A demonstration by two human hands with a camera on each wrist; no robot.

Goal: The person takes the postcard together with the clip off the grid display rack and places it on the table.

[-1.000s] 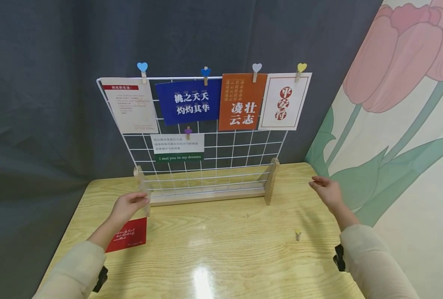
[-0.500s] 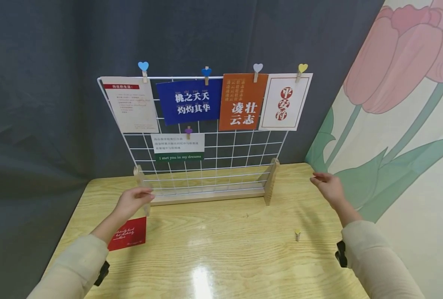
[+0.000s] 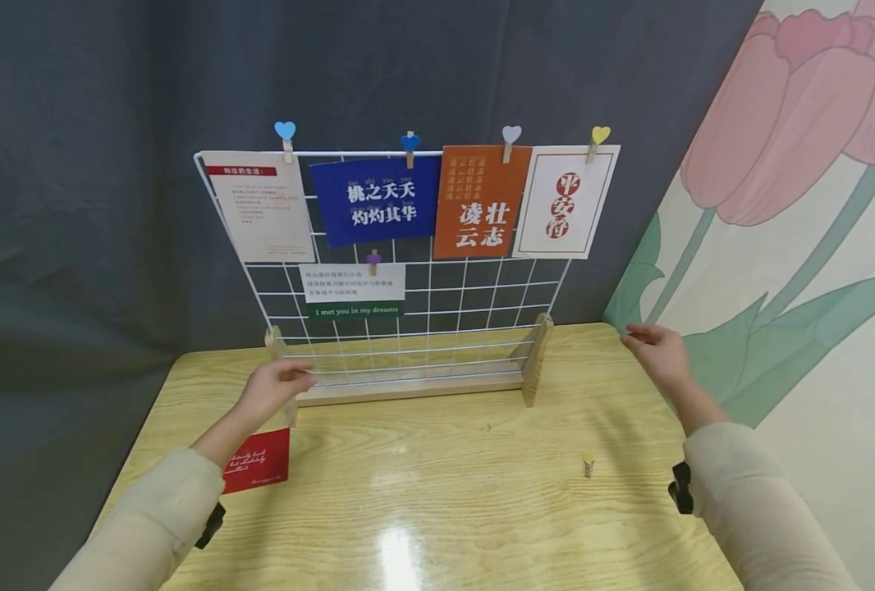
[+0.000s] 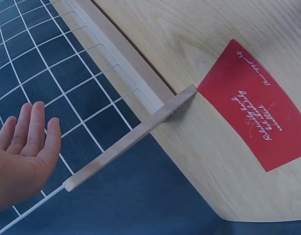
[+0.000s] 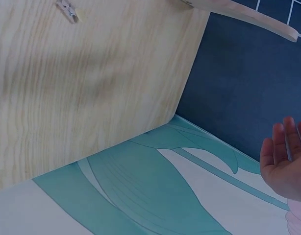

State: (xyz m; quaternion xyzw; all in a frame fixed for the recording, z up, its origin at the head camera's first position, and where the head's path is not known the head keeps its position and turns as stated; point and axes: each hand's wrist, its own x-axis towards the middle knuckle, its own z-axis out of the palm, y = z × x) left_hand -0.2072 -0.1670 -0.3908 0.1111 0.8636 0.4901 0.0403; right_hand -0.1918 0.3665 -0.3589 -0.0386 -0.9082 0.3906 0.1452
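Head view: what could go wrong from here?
The left hand seems close to the wire rack, so a bump might jostle it. The blue card hangs tilted from a single blue clip and could slip. The loose yellow clip on the table could be brushed away by the right hand.

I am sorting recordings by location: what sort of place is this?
Probably an indoor display corner: a wire-grid card rack stands on a wood-grain table beside a tulip-patterned backdrop.
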